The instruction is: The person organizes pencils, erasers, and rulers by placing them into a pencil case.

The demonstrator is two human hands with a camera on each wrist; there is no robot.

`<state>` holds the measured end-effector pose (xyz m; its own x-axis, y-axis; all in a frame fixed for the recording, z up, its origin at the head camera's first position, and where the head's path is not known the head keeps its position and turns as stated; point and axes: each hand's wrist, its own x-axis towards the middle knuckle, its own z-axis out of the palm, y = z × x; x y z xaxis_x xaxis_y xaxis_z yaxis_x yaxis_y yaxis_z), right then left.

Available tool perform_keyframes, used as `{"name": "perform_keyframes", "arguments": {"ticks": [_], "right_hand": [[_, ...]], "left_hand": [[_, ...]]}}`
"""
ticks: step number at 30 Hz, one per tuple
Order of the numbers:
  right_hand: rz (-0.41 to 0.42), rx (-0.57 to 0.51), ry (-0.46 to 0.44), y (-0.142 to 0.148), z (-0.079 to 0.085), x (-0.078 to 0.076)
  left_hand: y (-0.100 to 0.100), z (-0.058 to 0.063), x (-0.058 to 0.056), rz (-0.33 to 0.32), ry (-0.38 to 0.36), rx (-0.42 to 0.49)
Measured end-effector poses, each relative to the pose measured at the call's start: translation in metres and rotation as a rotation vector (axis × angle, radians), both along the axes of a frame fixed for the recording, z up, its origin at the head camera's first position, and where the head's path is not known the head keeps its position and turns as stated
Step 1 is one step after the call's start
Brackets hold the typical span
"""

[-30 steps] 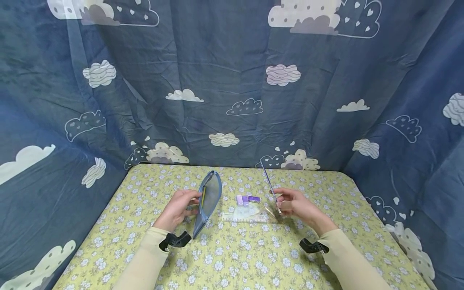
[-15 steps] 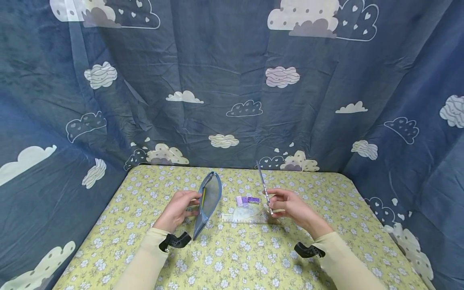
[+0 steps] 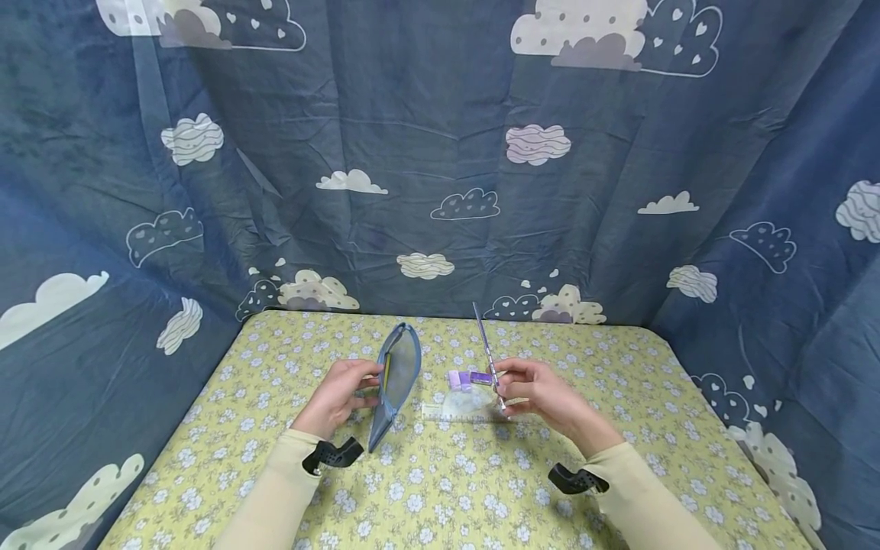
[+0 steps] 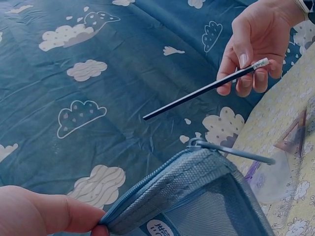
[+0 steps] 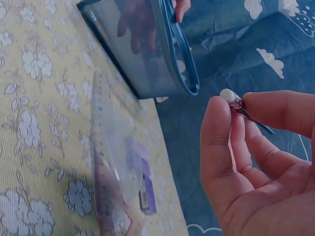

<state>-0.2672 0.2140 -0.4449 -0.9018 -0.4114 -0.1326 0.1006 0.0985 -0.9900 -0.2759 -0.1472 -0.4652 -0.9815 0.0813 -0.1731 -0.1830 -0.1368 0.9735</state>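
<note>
My left hand grips the edge of a blue mesh zipper pouch and keeps it upright, with its mouth unzipped. A yellow stick-like thing shows inside the pouch. My right hand pinches a dark pencil near its white eraser end. In the left wrist view the pencil slants above the pouch's zipper edge, apart from it. In the right wrist view, fingers of my left hand show through the mesh.
Between the hands, a clear ruler lies on the flowered tablecloth. Beside it are a clear rounded sheet, perhaps a protractor, a set square, lilac pieces and a purple box-like block. A cloud-print curtain stands behind.
My right hand has moved left with the pencil, over the ruler's right end and closer to the pouch. My left hand and the pouch have stayed almost still.
</note>
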Motion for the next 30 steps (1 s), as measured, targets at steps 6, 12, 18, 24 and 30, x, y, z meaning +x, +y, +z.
{"name": "perform_keyframes", "arguments": {"ticks": [6,12,18,24,30], "right_hand": [[0.029,0.009,-0.008,-0.01,-0.002,0.001],[0.062,0.026,-0.029,-0.022,-0.004,0.004],[0.107,0.019,-0.028,-0.032,-0.002,0.003],[0.138,0.013,-0.021,-0.044,-0.001,0.003],[0.169,0.018,-0.026,-0.055,-0.001,0.003]], "left_hand": [[-0.002,-0.001,0.0,-0.01,-0.007,0.004],[-0.002,-0.001,0.0,-0.01,-0.008,0.005],[0.0,0.0,-0.002,-0.003,-0.006,0.003],[0.002,0.001,-0.002,0.006,-0.006,0.003],[0.004,0.001,-0.002,0.001,-0.002,-0.008]]}}
